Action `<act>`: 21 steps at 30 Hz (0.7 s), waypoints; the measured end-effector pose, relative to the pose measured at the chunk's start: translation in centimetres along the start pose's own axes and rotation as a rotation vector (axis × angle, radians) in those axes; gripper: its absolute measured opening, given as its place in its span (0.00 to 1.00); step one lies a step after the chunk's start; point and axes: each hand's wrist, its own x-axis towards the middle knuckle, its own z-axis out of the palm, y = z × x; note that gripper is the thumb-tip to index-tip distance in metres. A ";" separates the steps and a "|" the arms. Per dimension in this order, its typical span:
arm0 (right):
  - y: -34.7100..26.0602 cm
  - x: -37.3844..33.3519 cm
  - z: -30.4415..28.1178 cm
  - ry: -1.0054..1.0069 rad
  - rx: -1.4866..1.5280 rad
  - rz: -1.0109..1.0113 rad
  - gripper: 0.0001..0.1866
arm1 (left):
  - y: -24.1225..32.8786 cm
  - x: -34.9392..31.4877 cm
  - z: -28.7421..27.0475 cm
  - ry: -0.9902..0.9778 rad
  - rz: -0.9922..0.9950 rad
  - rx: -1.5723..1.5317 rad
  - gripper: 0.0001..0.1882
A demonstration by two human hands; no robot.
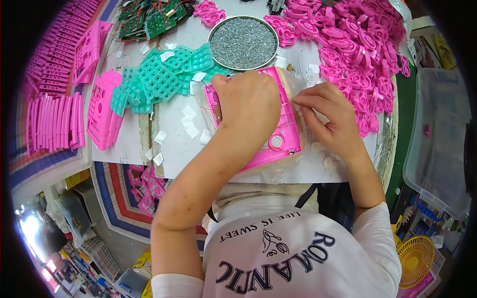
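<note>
A pink plastic housing (285,119) lies tilted on a clear plastic-wrapped pad in front of me, with a round hole and thin red wires near its lower right corner. My left hand (251,107) is closed over the housing's upper left half. Its back faces up and its curled fingers hide what they grip, if anything. Just off the housing's right edge is my right hand (330,116), its fingertips brought together in a pinch. Thin wire-like strands show near those fingertips, but what they hold is too small to make out.
Beyond the housing stands a round tray (213,49) of small metal screws. Teal rubber keypads (161,74) and white paper pieces (189,128) lie left, green circuit boards (149,22) behind. Pink ring-shaped parts (360,54) heap at right; pink housings (102,109) stack far left.
</note>
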 end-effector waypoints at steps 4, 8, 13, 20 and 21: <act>0.4 -0.3 -0.5 0.016 0.030 0.022 0.10 | -0.4 -0.4 1.2 0.123 -0.001 -0.101 0.09; 0.8 -0.3 -1.0 0.029 0.082 0.021 0.10 | -0.7 -1.0 1.6 0.261 0.014 -0.209 0.06; 0.6 0.1 -0.4 0.015 0.049 -0.075 0.11 | -1.4 -3.2 1.2 0.314 0.443 -0.124 0.05; -1.1 1.3 -1.3 -0.052 0.031 -0.120 0.12 | -1.9 -7.7 -1.7 0.014 0.660 -0.052 0.11; -1.3 1.3 -1.6 -0.046 0.041 -0.103 0.13 | -1.9 -8.2 -2.1 0.011 0.667 -0.100 0.12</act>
